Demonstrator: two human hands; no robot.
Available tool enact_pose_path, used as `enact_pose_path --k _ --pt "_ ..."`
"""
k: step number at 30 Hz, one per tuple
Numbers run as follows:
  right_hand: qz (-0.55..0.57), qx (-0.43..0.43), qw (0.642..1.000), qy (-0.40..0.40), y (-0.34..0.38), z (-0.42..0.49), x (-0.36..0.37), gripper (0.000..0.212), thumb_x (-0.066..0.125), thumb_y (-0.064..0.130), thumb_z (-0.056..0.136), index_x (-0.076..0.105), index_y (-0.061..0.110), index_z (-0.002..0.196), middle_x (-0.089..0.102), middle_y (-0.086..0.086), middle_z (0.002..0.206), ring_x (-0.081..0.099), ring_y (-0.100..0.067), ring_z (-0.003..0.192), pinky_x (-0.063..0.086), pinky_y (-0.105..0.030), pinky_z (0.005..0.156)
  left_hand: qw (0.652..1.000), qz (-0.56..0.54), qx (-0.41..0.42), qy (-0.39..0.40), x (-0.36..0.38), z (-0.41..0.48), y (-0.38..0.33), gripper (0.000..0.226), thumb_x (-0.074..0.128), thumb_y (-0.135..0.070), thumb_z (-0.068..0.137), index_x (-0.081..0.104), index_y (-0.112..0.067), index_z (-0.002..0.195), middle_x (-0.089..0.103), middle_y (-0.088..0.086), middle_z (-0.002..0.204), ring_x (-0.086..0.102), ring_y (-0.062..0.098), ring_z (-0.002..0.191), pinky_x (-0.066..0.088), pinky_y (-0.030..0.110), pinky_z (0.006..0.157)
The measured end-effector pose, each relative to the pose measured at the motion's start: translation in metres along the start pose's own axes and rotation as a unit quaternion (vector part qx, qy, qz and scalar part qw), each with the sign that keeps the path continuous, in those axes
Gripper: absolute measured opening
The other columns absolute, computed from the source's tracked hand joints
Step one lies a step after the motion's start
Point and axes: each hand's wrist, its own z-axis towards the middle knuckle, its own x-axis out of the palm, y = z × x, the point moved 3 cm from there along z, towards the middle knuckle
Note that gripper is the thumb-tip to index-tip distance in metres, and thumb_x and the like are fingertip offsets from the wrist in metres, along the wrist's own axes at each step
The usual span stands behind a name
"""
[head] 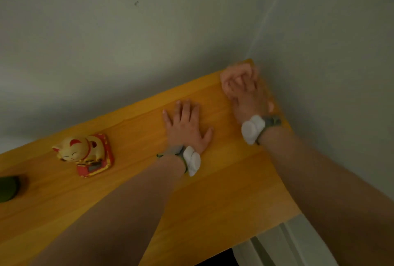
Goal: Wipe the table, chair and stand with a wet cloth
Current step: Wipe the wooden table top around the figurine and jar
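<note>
Two hands rest on the yellow wooden surface (213,191) in the head view. The left hand (186,126) lies flat at mid-frame, fingers straight and spread, grasping nothing. The right hand (242,88) is at the far corner, right of centre, close to the wall (128,41). It is blurred: its fingers look curled over a pale pinkish mass that may be the cloth (230,76), but I cannot tell whether it grips it. A cat figurine (82,152) sits at the left, well apart from both hands, and a dark green thing (8,187) is at the left edge. To wipe this corner well, I judge the cloth should be pressed flat into the wall edge and drawn back in overlapping strokes, with the left hand bracing. The figurine needs lifting before its patch is wiped.
</note>
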Motion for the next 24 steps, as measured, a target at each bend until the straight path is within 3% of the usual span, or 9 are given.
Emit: enact_pose_path --k 6,9,11,13,16,18,21,24 --pt "0.060 0.080 0.992 0.073 -0.036 0.044 -0.015 0.086 0.057 0.012 0.084 0.004 0.021 0.151 -0.005 -0.017 0.158 -0.003 -0.036 0.145 0.007 -0.046 0.119 1.000 0.022 -0.010 0.020 -0.003 -0.002 -0.004 0.092 0.028 -0.079 0.074 0.017 -0.024 0.146 0.014 0.002 0.156 0.002 0.028 0.145 -0.001 0.061 0.113" --pt "0.083 0.132 0.988 0.015 -0.033 0.002 -0.010 0.074 0.047 0.009 0.088 0.009 0.022 0.151 -0.002 -0.016 0.158 -0.001 -0.037 0.144 0.012 -0.044 0.118 1.000 0.023 -0.010 0.008 -0.003 -0.001 -0.005 0.091 0.029 -0.079 0.075 0.020 -0.023 0.146 0.017 0.002 0.155 0.004 0.029 0.145 0.000 0.061 0.113" --pt "0.071 0.077 0.993 -0.058 -0.014 -0.036 0.000 0.063 0.037 0.010 0.086 0.027 0.019 0.147 0.013 -0.021 0.156 0.010 -0.046 0.141 0.028 -0.049 0.110 1.000 0.019 -0.009 -0.003 -0.003 -0.001 -0.005 0.089 0.029 -0.077 0.075 0.024 -0.022 0.145 0.020 0.004 0.154 0.008 0.029 0.144 0.001 0.062 0.112" --pt "0.087 -0.022 0.993 -0.077 0.010 -0.065 0.010 0.060 0.032 0.013 0.079 0.045 0.014 0.138 0.032 -0.025 0.148 0.027 -0.053 0.134 0.044 -0.050 0.093 1.000 0.019 -0.008 -0.010 -0.001 -0.001 -0.003 0.088 0.030 -0.076 0.075 0.028 -0.021 0.144 0.024 0.005 0.153 0.011 0.030 0.144 0.002 0.062 0.112" --pt "0.078 -0.109 0.988 -0.075 0.008 -0.080 0.015 0.054 0.048 0.006 0.077 0.054 0.011 0.130 0.043 -0.025 0.141 0.047 -0.051 0.119 0.051 -0.050 0.080 1.000 0.019 -0.006 -0.019 -0.002 -0.001 -0.003 0.086 0.031 -0.075 0.075 0.030 -0.020 0.143 0.026 0.006 0.152 0.014 0.030 0.143 0.005 0.062 0.112" --pt "0.079 -0.068 0.990 -0.093 -0.016 -0.078 0.005 0.057 0.053 -0.001 0.080 0.050 0.015 0.135 0.036 -0.023 0.146 0.044 -0.048 0.123 0.047 -0.051 0.088 1.000 0.019 -0.003 -0.009 -0.002 -0.002 -0.005 0.086 0.030 -0.075 0.076 0.027 -0.021 0.144 0.023 0.005 0.153 0.011 0.030 0.144 0.004 0.061 0.112" --pt "0.089 0.080 0.989 -0.082 -0.046 -0.079 -0.002 0.060 0.045 0.005 0.090 0.032 0.025 0.145 0.013 -0.011 0.158 0.022 -0.036 0.139 0.037 -0.045 0.101 1.000 0.017 -0.007 -0.005 -0.004 -0.002 -0.005 0.087 0.026 -0.075 0.075 0.026 -0.022 0.144 0.022 0.005 0.154 0.007 0.032 0.144 0.004 0.061 0.113" --pt "0.082 0.136 0.982 -0.107 -0.038 -0.108 0.008 0.060 0.043 0.010 0.086 0.034 0.018 0.145 0.018 -0.017 0.155 0.026 -0.043 0.137 0.041 -0.050 0.096 1.000 0.017 -0.002 -0.002 -0.005 -0.005 -0.009 0.086 0.026 -0.072 0.077 0.023 -0.020 0.146 0.019 0.007 0.155 -0.001 0.036 0.144 -0.002 0.060 0.113"
